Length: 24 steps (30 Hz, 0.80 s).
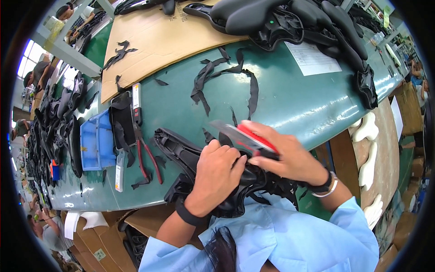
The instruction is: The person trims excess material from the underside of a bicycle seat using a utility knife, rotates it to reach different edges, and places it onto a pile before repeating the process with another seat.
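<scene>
A black bicycle saddle (181, 152) lies underside up at the near edge of the green workbench (290, 99), partly against my body. My left hand (216, 174) presses down on its middle and grips the black cover. My right hand (285, 156) holds a red-handled utility knife (242, 136), its blade pointing left over the saddle, just above my left knuckles. Loose black trimmed strips (226, 77) lie on the bench beyond the saddle.
Red-handled pliers (146, 158) and a second cutter (136, 102) lie left of the saddle, beside a blue plastic tray (95, 140). A cardboard sheet (158, 41), a pile of black saddles (290, 20) and a paper sheet (312, 59) sit farther back. Other people work at the left.
</scene>
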Each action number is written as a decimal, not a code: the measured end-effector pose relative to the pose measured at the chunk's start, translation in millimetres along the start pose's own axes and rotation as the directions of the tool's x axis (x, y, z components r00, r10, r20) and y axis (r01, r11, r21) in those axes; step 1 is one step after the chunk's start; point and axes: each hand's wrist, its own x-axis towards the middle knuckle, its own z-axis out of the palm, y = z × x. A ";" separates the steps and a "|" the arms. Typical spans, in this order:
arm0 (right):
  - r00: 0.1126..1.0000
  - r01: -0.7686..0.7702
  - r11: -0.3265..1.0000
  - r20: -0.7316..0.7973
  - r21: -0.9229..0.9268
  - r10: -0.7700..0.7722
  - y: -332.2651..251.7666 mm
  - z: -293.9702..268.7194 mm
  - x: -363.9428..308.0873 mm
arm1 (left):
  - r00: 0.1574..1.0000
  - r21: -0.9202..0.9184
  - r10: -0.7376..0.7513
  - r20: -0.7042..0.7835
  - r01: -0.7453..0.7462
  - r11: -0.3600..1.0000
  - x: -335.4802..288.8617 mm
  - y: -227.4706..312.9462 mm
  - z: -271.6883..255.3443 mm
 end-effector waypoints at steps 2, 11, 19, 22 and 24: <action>0.989 0.141 0.970 -0.020 -0.196 -0.148 19.9 -20.3 -17.2 | 0.998 -0.099 -0.036 0.056 0.042 0.994 2.4 -2.1 -8.6; 0.930 0.268 0.744 0.367 -0.612 -0.033 10.3 -43.8 -22.1 | 0.967 -0.429 -0.215 0.137 0.254 0.867 2.4 -5.8 -21.9; 0.983 -0.059 0.692 0.079 -0.719 0.166 -22.6 9.0 -101.2 | 0.871 -0.993 -0.485 0.078 0.026 -0.112 -3.7 -25.8 -24.8; 0.982 -0.134 0.687 -0.002 -0.714 0.189 -25.8 14.9 -110.8 | 0.913 -0.948 -0.377 0.155 0.031 -0.316 -4.0 -22.6 -27.1; 0.983 -0.123 0.673 0.004 -0.729 0.184 -24.6 9.1 -99.6 | 0.883 -0.611 -0.454 -0.122 0.294 0.735 1.9 -2.8 -28.7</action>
